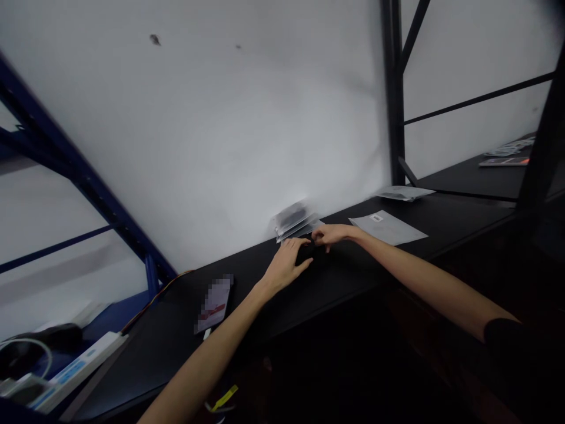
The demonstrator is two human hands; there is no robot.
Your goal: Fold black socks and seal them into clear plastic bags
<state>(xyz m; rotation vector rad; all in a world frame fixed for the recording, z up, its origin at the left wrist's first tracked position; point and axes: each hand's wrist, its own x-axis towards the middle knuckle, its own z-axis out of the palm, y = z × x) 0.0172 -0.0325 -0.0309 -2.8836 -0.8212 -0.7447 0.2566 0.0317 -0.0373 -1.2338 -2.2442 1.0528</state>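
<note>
My left hand is low over the black shelf, its thumb spread away from the stretched fingers, with nothing visible in it. Close beside it, my right hand has its fingers curled inward; whatever they may hold is too dark and small to make out. Just behind both hands, a small stack of translucent plastic bags leans near the white wall. A flat grey plastic mailer bag with a small white label lies on the shelf beyond my right forearm.
Another pale plastic bag lies near the dark rack post. To the left are a phone, partly blurred, and a white power strip with cables. A blue metal frame rises at the left. The shelf's front edge drops into darkness.
</note>
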